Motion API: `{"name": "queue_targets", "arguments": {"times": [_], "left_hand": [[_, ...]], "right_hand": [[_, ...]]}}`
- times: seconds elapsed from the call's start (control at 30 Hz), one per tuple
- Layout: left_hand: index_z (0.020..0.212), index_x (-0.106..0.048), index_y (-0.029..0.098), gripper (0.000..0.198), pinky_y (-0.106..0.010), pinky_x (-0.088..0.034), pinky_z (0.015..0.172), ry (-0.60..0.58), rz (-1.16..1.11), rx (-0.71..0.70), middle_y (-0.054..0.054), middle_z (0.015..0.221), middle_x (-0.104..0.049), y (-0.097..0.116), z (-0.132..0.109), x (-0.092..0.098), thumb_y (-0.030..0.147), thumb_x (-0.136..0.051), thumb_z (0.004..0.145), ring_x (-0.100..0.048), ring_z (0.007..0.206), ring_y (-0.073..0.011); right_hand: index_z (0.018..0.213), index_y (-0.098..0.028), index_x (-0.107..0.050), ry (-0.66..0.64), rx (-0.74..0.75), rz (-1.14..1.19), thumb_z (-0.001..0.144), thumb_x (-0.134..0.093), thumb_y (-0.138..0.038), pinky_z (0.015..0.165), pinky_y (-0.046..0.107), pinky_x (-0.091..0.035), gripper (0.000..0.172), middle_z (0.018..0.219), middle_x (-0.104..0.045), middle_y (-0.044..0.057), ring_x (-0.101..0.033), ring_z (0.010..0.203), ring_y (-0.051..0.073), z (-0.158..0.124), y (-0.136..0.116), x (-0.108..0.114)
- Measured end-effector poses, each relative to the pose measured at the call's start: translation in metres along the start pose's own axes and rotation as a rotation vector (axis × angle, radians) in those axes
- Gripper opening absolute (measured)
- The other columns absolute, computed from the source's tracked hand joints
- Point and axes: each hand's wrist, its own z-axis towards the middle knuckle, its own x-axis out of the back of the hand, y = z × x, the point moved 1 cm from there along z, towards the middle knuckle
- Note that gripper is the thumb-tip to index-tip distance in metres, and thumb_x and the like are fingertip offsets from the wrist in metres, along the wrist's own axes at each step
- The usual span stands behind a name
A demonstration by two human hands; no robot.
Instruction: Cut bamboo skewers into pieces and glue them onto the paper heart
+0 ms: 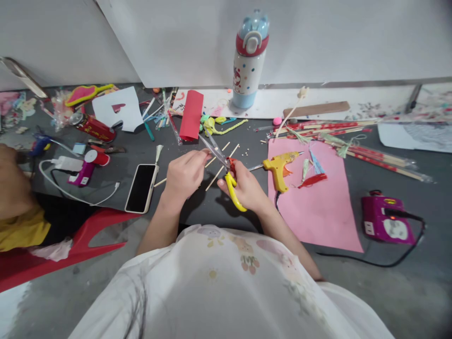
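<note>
A pair of scissors with yellow handles (pixel 233 192) sits in my right hand (pixel 247 182), whose fingers are wrapped round the grips. The blades point up and to the left and are slightly apart. Beside them, my left hand (pixel 185 173) is closed in a pinch near the blades; what lies between its fingertips is too small to make out. Thin wooden sticks (pixel 233 151) lie on the dark table around and under the blades, with tiny cut bits nearby. Another stick end (pixel 160 182) shows to the left of my left hand.
Right of my hands, a yellow glue gun (pixel 279 168) and tassels rest on pink paper (pixel 314 212). A bottle (pixel 249 66) stands behind. A phone (pixel 141 188) lies to the left. A purple power socket (pixel 386 219) is far right. Another person's arm (pixel 14 181) is at far left.
</note>
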Motion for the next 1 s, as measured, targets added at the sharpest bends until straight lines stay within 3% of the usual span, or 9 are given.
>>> {"name": "queue_targets", "arguments": {"times": [0.37, 0.6, 1.0], "left_hand": [[0.091, -0.063, 0.02, 0.022, -0.022, -0.048, 0.07, -0.107, -0.049, 0.028, -0.002, 0.078, -0.069, -0.0015, 0.0016, 0.0085, 0.017, -0.041, 0.089, -0.065, 0.077, -0.0129], [0.096, -0.062, 0.02, 0.024, -0.023, -0.047, 0.069, -0.146, -0.048, 0.04, -0.002, 0.075, -0.067, -0.0034, 0.0008, 0.0096, 0.016, -0.04, 0.088, -0.063, 0.075, -0.0135], [0.094, -0.061, 0.019, 0.024, -0.024, -0.044, 0.067, -0.223, 0.02, 0.053, -0.003, 0.078, -0.067, -0.0022, 0.004, 0.0076, 0.02, -0.036, 0.091, -0.063, 0.078, -0.0152]], "right_hand": [[0.107, -0.016, -0.041, 0.005, 0.046, -0.021, 0.078, -0.058, -0.048, 0.07, 0.036, -0.045, 0.046, 0.095, -0.057, 0.011, -0.055, 0.084, 0.022, -0.0003, -0.0019, 0.0005], [0.104, -0.018, -0.043, -0.013, 0.032, -0.009, 0.078, -0.057, -0.05, 0.069, 0.035, -0.045, 0.044, 0.094, -0.059, 0.011, -0.056, 0.083, 0.022, -0.0006, -0.0033, 0.0014], [0.087, -0.021, -0.045, -0.012, -0.139, -0.051, 0.08, -0.051, -0.054, 0.058, 0.028, -0.037, 0.034, 0.075, -0.057, 0.002, -0.051, 0.063, 0.016, 0.0007, -0.0014, -0.0027]]}}
